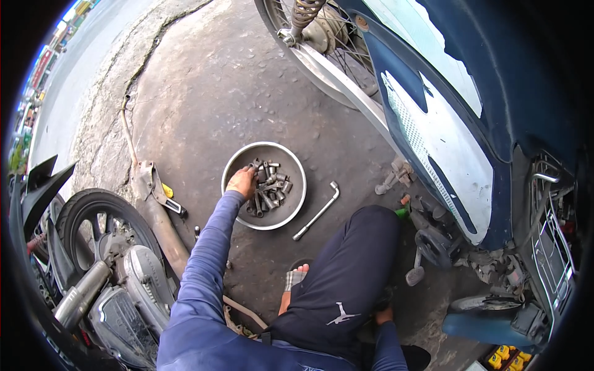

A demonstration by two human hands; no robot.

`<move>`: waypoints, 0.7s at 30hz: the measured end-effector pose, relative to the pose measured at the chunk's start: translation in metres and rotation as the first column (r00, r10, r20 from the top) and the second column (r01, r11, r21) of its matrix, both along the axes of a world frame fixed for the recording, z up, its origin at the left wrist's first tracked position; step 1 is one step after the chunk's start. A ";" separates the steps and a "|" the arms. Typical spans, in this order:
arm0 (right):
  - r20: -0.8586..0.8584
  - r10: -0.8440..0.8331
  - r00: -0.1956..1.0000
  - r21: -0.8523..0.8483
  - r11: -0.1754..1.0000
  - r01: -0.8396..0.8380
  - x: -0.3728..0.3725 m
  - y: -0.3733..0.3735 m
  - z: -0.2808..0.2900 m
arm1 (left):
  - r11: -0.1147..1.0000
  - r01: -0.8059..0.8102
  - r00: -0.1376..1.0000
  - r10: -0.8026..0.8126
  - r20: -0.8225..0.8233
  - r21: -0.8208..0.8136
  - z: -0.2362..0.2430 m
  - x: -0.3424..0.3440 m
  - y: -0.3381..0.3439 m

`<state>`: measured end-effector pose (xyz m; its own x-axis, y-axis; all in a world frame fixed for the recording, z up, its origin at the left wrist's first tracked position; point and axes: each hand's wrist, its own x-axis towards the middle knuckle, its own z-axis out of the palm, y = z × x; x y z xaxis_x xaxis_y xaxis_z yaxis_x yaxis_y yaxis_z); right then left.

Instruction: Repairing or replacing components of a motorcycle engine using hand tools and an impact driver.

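Blue shirt point(210, 349) and dark trousers point(346, 272) come closest, on the near side of the metal bowl point(301, 207). Inside the bowl lies a heap of metal sockets point(272, 193); the left hand point(241, 181) reaches over the left rim, fingertips at the heap, though whether they grip a piece I cannot tell. Well apart from it, the right hand point(383, 316), nearer the body and right of the bowl, shows only partly, its grip unclear. Just right of the bowl lies an L-shaped wrench point(317, 211); farther right stands a blue motorbike point(507, 74).
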<state>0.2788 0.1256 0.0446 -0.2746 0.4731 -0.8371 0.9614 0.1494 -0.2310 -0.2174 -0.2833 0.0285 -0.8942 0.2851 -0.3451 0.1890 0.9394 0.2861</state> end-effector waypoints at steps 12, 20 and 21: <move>-0.121 -0.316 0.941 -0.168 0.941 0.294 0.012 -0.002 -0.024 | 0.879 -0.276 0.954 0.298 0.003 0.389 -0.008 0.066 0.054; -0.162 0.189 0.968 0.178 0.971 -0.160 0.035 0.001 -0.053 | 0.821 -0.570 0.819 0.569 0.070 -0.003 0.010 0.031 -0.008; -0.138 0.168 0.976 0.194 0.971 -0.140 0.032 0.001 -0.053 | 0.757 -0.653 0.746 0.650 0.147 -0.037 0.006 0.028 -0.004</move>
<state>0.3105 0.1263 -0.0086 -0.4734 0.5558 -0.6834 0.8792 0.3460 -0.3277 -0.1898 -0.2871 0.0341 -0.8060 -0.3418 -0.4833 -0.5108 0.8142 0.2761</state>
